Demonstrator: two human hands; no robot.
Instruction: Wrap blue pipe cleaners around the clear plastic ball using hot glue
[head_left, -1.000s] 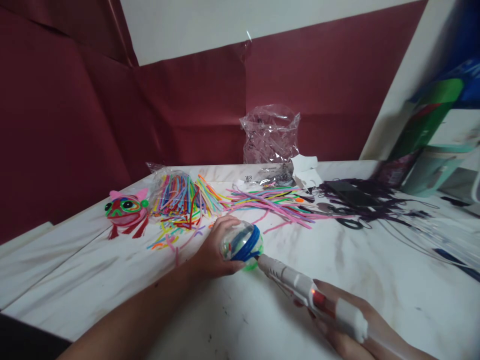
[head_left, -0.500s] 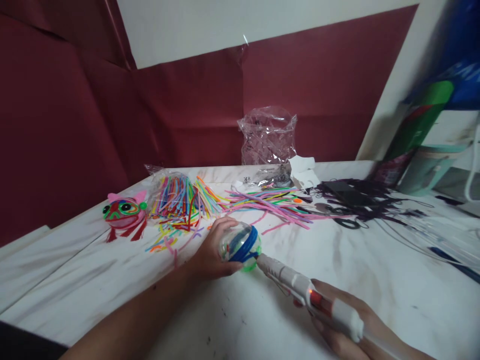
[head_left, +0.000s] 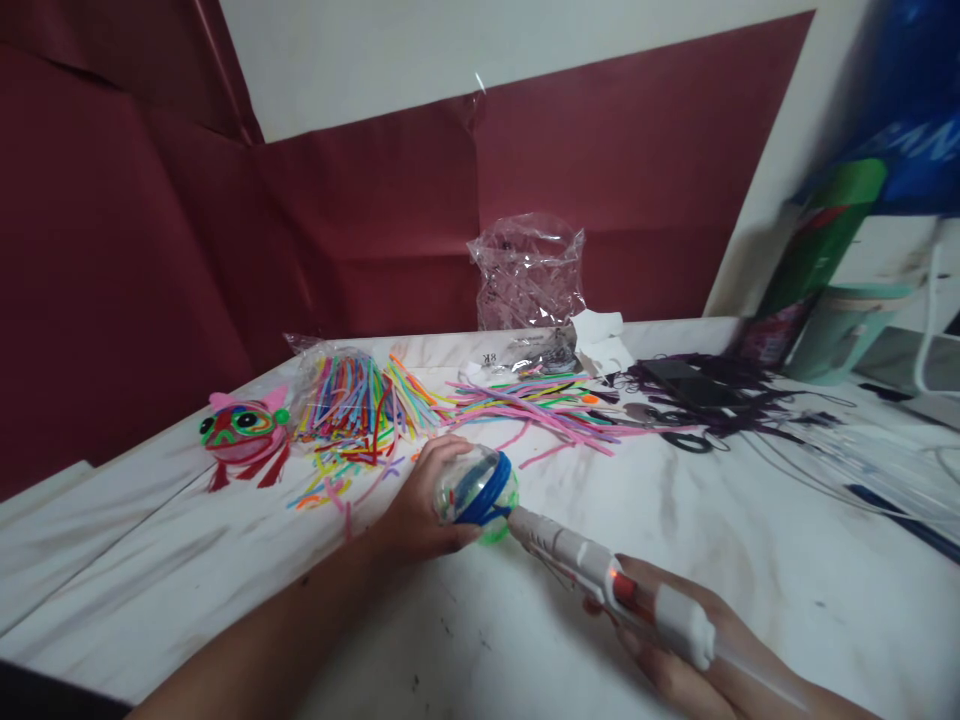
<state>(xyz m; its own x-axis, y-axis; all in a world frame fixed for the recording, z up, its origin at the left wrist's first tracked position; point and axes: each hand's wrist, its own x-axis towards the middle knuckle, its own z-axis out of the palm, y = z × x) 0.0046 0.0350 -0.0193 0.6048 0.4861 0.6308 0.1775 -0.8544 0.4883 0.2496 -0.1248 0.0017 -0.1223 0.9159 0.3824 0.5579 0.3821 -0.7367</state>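
Note:
In my left hand (head_left: 424, 505) is a clear plastic ball (head_left: 459, 478), its fingers wrapped round the left side. Blue pipe cleaners (head_left: 489, 492) band the ball, and green trim shows on its right and lower edge. My right hand (head_left: 667, 640) grips a white hot glue gun (head_left: 574, 555) with a small orange light glowing on it. The gun's nozzle points up and left, at or very near the blue strips; whether it touches them I cannot tell. A clear glue stick trails from the gun's back end.
At the left stands a decorated figure (head_left: 244, 435) with pink ears and red tassels. Behind my hands lie bagged pipe cleaners (head_left: 345, 395), loose pipe cleaners (head_left: 540, 405), black-handled scissors (head_left: 686, 442) and a dark phone (head_left: 694, 385). A pale green cup (head_left: 847, 335) stands at the right.
The whole view has shifted slightly, so most things appear a little further left. Both hands keep their holds, and the nozzle stays by the blue strips.

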